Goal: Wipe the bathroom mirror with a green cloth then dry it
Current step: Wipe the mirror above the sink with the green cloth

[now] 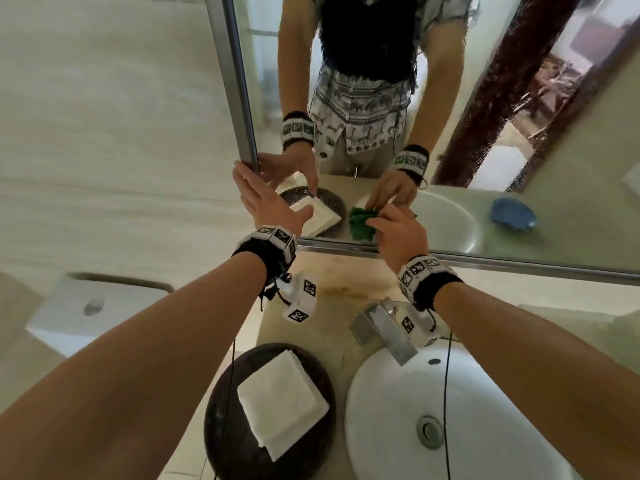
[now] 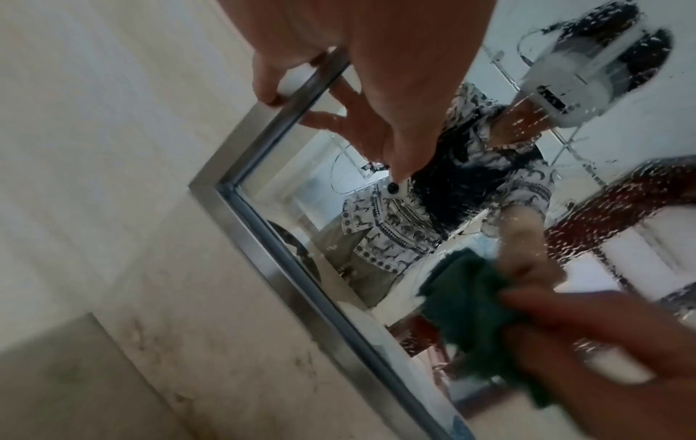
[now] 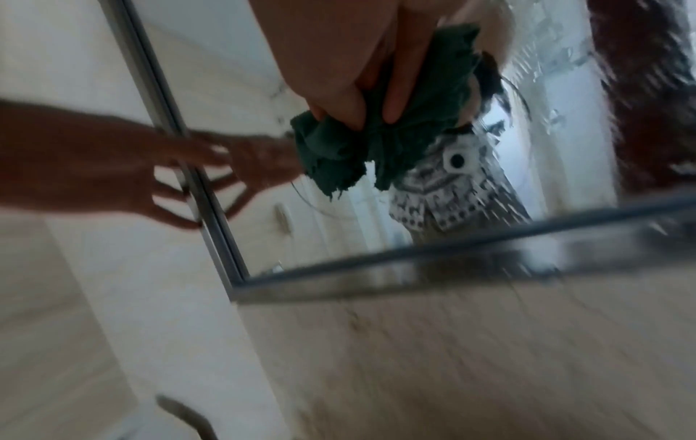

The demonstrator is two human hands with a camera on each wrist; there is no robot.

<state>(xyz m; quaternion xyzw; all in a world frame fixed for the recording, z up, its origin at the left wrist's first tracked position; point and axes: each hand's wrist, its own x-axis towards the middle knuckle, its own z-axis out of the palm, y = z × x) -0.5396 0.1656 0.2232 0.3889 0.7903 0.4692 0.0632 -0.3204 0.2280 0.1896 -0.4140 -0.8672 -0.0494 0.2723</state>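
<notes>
The wall mirror (image 1: 491,81) has a metal frame (image 1: 241,98), and its glass (image 2: 621,208) is streaked with water drops. My right hand (image 1: 393,233) grips a bunched green cloth (image 1: 360,223) and holds it against the glass just above the bottom frame edge, near the lower left corner. The right wrist view shows my fingers (image 3: 354,98) curled round the cloth (image 3: 339,151). My left hand (image 1: 265,197) is open with its fingers spread, touching the left frame edge (image 2: 286,98) beside the cloth. A folded white towel (image 1: 282,403) lies on a dark round tray (image 1: 221,427) on the counter.
Below the mirror are a white basin (image 1: 381,427) and a chrome faucet (image 1: 384,327). A toilet tank (image 1: 69,317) stands at the left, against the tiled wall (image 1: 104,116). A blue cloth (image 1: 512,214) shows only as a reflection in the mirror.
</notes>
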